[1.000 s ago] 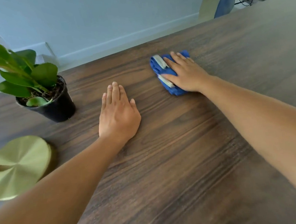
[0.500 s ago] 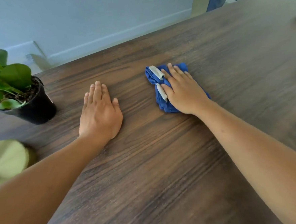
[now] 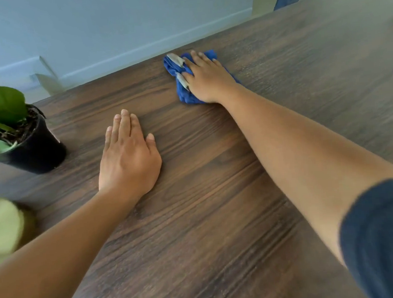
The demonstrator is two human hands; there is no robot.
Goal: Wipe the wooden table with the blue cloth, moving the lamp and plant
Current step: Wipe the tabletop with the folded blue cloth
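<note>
near the table's [image 3: 219,217] far edge my right hand [image 3: 206,80] presses flat on the bunched blue cloth [image 3: 182,94], fingers straight; my left hand [image 3: 128,163] rests flat and holds nothing.

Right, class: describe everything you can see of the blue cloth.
The blue cloth is a soft, bunched fabric, bright blue with pale grey strips along its folds. It lies crumpled on the wooden table near the far edge. The right hand presses flat on it, fingers spread, covering most of it; blue shows to the hand's left and past its fingertips.
</note>
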